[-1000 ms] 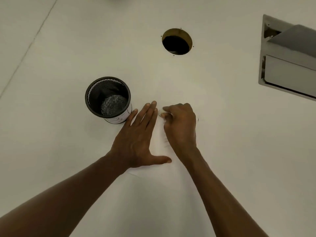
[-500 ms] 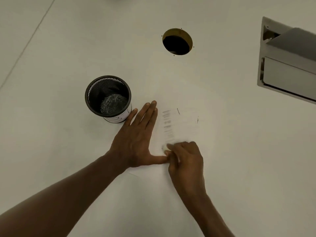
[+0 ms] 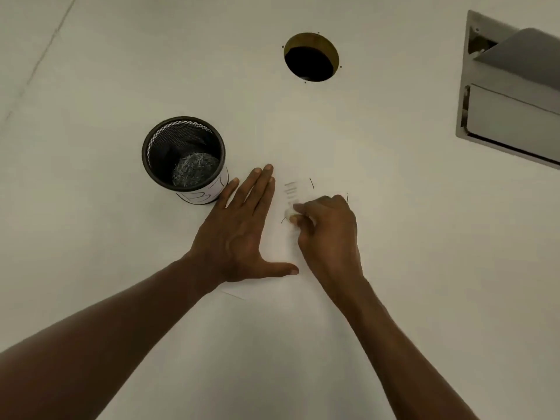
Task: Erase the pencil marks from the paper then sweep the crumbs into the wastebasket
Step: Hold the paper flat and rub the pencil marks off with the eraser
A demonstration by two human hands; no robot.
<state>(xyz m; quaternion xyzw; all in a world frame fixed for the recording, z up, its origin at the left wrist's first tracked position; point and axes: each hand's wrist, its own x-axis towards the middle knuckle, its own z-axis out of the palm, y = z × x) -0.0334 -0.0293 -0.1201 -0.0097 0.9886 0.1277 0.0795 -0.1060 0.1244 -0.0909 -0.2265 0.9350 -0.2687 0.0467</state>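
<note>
Your left hand [image 3: 242,231] lay flat and open near the centre of the frame, fingers together and pointing toward the top, thumb spread out to the right, pressing down the left part of the white paper [image 3: 303,292]. The sheet was barely distinguishable from the pale tabletop [image 3: 91,71]; only a faint edge showed below your left wrist.

Your right hand [image 3: 328,234] sat just right of the left, closed in a pinch around a small white eraser [image 3: 290,213], whose tip touched the paper. The eraser was blurred, and most of it was hidden by your fingers.

The pencil marks [image 3: 290,190], a short column of grey smudged strokes, lay directly above the eraser tip, between your left fingertips and your right knuckles. Thin dark strokes flanked them: one to the upper right of the column, one at the right edge of your right hand, and one just lower left of the eraser.

The black mesh wastebasket [image 3: 184,157] stood upright at centre left, just beside your left index finger, with a grey tangle of shreds inside. A round cable hole [image 3: 311,57] opened in the tabletop at upper centre, and a grey metal hatch [image 3: 512,89] occupied the upper right.
</note>
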